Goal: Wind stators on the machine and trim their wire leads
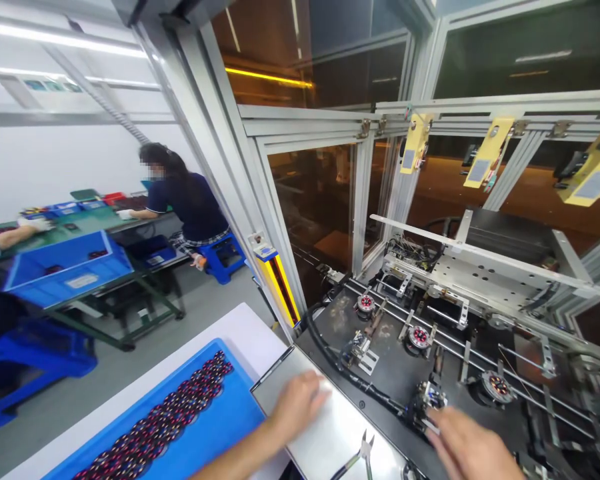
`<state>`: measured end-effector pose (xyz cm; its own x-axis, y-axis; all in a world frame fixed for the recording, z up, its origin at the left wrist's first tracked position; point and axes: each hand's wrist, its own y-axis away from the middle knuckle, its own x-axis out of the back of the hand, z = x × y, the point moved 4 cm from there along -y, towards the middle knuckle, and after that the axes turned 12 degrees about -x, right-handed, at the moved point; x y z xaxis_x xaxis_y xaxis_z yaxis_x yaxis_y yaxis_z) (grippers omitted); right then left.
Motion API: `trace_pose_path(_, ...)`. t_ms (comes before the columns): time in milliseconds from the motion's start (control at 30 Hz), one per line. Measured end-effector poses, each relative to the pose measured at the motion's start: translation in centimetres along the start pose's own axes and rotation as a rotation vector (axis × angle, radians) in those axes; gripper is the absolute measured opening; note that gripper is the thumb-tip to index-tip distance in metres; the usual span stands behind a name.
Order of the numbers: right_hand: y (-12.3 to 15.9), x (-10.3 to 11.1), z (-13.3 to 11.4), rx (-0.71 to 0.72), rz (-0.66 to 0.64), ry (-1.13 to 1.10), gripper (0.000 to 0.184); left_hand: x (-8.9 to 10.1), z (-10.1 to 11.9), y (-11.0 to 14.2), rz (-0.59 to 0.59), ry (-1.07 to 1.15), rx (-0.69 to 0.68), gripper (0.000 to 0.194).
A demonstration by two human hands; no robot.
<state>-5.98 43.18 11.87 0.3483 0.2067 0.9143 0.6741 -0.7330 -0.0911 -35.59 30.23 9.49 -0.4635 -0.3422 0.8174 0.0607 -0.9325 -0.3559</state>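
Above the shiny metal plate (pixel 325 433), my left hand (pixel 299 402) hovers with loosely curled fingers a little apart; it is slightly blurred and no object shows in it. My right hand (pixel 473 443) reaches in at the lower right, fingers together at a small metal fixture (pixel 429 400) on the black machine bed. What lies between those fingertips is hidden. Wire cutters (pixel 364 450) rest on the plate between my hands, jaws apart. Round red-and-black wound parts (pixel 419 339) sit in holders along the machine's rails.
Left of the plate, a blue tray (pixel 240 413) holds rows of similar round parts (pixel 165 420). A black cable (pixel 350 377) runs along the bed's edge. Yellow units (pixel 490 153) hang overhead. A seated person (pixel 187 200) works at a far bench (pixel 80 230); another person's gloved hand (pixel 39 223) shows there.
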Motion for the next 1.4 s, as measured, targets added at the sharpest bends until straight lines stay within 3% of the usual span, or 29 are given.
trace_pose_path(67,-4.2,3.4,2.6,0.076,0.104,0.231,0.034,2.7,-2.3,-5.0,0.002,-0.065,-0.019,0.031)
trace_pose_path(133,-8.5,4.5,4.5,0.082,0.097,0.285,0.033,3.7,-3.7,-10.7,-0.05,-0.106,-0.101,0.035)
trace_pose_path(233,-13.1,2.9,5.7,0.112,0.058,0.308,0.034,2.1,-4.6,-17.9,-0.197,-0.148,-0.262,0.037)
trace_pose_path(333,-14.8,0.1,6.2,0.116,0.039,0.313,0.034,-1.0,-5.2,-21.7,-0.324,-0.2,-0.348,0.038)
trace_pose_path(500,-15.2,-2.1,7.5,0.102,0.003,0.282,0.026,-4.4,-7.0,-22.9,-0.453,-0.266,-0.383,0.04)
trace_pose_path(933,-15.2,-2.8,8.1,0.013,-0.087,0.171,0.026,-6.9,-8.5,-24.2,-0.698,-0.296,-0.4,0.038)
trace_pose_path(1133,-16.2,-1.5,7.7,-0.03,-0.111,0.053,0.015,-6.9,-8.3,-25.5,-0.791,-0.294,-0.361,0.037)
trace_pose_path(1233,-16.2,0.5,6.4,-0.081,-0.086,-0.018,0.005,-6.3,-7.9,-25.6,-0.807,-0.288,-0.342,0.036)
trace_pose_path(1300,-14.7,2.5,4.5,-0.113,-0.044,-0.066,0.003,-6.0,-7.5,-25.6,-0.805,-0.278,-0.332,0.035)
trace_pose_path(1400,-10.3,4.4,0.3,-0.119,-0.008,-0.153,0.017,-5.5,-6.9,-25.6,-0.776,-0.241,-0.317,0.034)
